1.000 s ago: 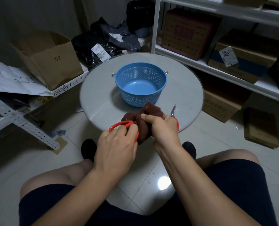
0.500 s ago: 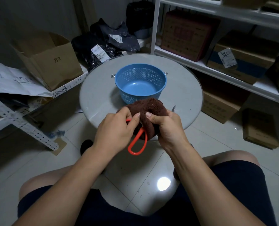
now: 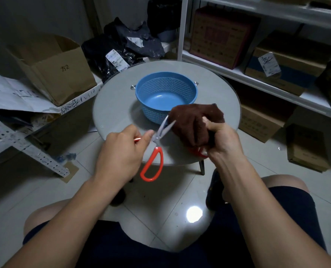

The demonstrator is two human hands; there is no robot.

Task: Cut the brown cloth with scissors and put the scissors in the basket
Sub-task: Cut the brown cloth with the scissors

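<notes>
Over the near edge of the round grey table (image 3: 114, 105), my left hand (image 3: 122, 153) grips the red-handled scissors (image 3: 153, 161). Their metal blades are apart and point up and right at the brown cloth (image 3: 193, 120), with the tips touching its left edge. My right hand (image 3: 223, 139) holds the cloth bunched up above the table's near right part. A red piece (image 3: 199, 152) shows under the cloth and my right hand; I cannot tell what it is. The blue perforated basket (image 3: 141, 88) stands empty in the middle of the table, just behind the cloth.
An open cardboard box (image 3: 52, 68) and black bags (image 3: 122, 49) lie to the left and behind. A white shelf (image 3: 257, 74) with boxes runs along the right, with more boxes (image 3: 306, 147) on the floor. A perforated metal rail (image 3: 25, 147) leans at left. My knees are below the table.
My left hand drew the scissors out to the left and their blades came apart. My right hand carried the cloth up and to the right, away from the left hand.
</notes>
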